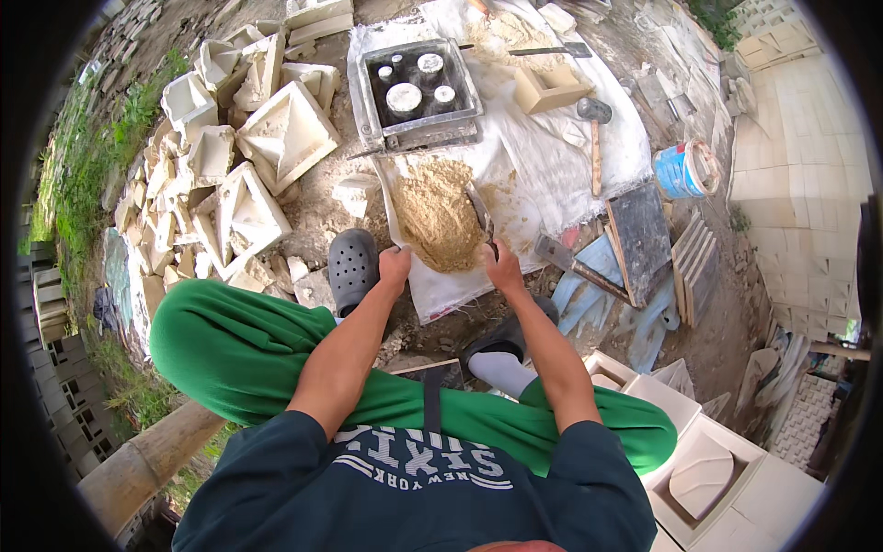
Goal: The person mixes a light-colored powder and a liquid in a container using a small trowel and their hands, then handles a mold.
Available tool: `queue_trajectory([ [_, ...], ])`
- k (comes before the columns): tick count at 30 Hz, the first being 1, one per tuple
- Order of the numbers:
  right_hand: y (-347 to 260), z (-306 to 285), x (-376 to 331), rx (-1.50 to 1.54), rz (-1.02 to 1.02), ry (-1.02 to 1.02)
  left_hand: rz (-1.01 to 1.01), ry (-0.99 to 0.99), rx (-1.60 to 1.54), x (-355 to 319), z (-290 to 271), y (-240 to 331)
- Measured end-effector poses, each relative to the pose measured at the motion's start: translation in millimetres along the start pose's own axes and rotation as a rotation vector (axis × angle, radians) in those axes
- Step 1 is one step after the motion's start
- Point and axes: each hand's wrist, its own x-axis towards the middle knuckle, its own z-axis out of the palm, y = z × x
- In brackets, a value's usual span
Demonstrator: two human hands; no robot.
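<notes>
A heap of damp tan sand [434,216] lies before me on a white woven sheet [543,184]. My left hand [395,265] is closed at the sheet's near left edge and appears to pinch it. Right of the heap, my right hand [502,267] is wrapped round the handle of a trowel-like tool. This tool's curved metal blade [479,208] rests against the sand, and its exact kind is hard to tell. Just beyond the heap stands a square metal mould box [429,133] with several round, white-topped posts inside.
Broken cream moulded blocks [287,138] pile up at the left. A mallet [595,138], a hammer [581,267], a blue-and-white bucket [685,170] and dark boards [639,239] lie to the right. Cream mould boxes [708,469] stand at the lower right; my feet flank the sheet.
</notes>
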Motion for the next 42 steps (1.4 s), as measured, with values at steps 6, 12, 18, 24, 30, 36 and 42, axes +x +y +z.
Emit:
queue_trajectory([
  [6,10.6,-35.1,35.4,-0.098,0.326,0.036,-0.016,0.006,-0.155,4.9,-2.4,3.5],
  [12,17.2,-33.0,16.2,-0.266,0.333,0.017,-0.037,0.028,-0.156,4.5,0.0,4.1],
  [18,-0.4,-30.7,4.3,-0.276,0.271,0.103,0.004,0.054,-0.186,8.0,2.1,0.1],
  [24,-6.0,-10.4,-18.8,-0.418,0.227,-0.024,0.003,0.073,-0.17,5.7,2.5,0.9],
  [30,-0.5,-29.3,-2.6,-0.163,0.164,0.039,0.023,0.035,-0.11,4.8,-2.4,-3.7],
  [36,15.2,-35.9,24.9,0.318,0.511,-0.327,0.019,0.025,-0.151,8.3,-1.7,-1.9],
  [42,9.0,-41.7,31.2,-0.04,0.092,0.038,0.033,0.023,-0.179,8.5,-2.1,-5.3],
])
